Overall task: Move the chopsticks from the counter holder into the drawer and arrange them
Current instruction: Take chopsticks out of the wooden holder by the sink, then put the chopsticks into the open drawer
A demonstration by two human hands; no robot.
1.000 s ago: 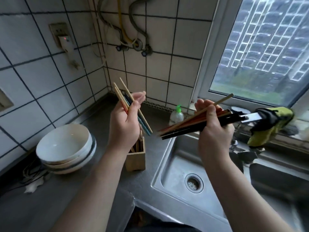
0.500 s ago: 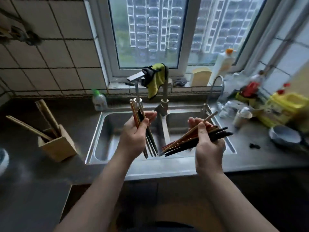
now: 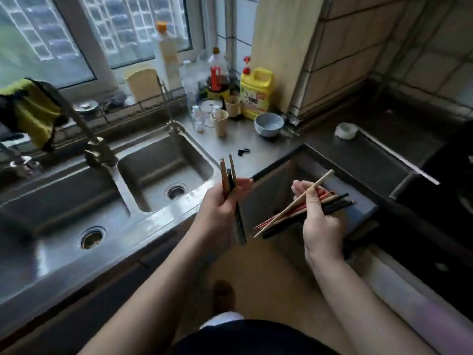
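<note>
Right of the sink (image 3: 163, 170), hands apart | left hand (image 3: 220, 208) wrapped round a small chopstick bunch (image 3: 226, 175), near-upright | right hand (image 3: 322, 224) clamped on the bigger chopstick bunch (image 3: 340, 200), fanned out over what might be the drawer (image 3: 368, 207) | light, stiff, slick sticks imo, so squeeze mid-length or they'll splay and slip

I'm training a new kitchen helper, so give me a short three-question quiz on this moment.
1. True or false: the left hand is empty.
2. The bigger chopstick bundle is gripped by: A. left hand B. right hand C. neither hand
3. Fill in: the grey bowl stands next to the ___ jug.
Key: 1 false, it grips the smaller chopstick bundle; 2 B; 3 yellow.
</note>
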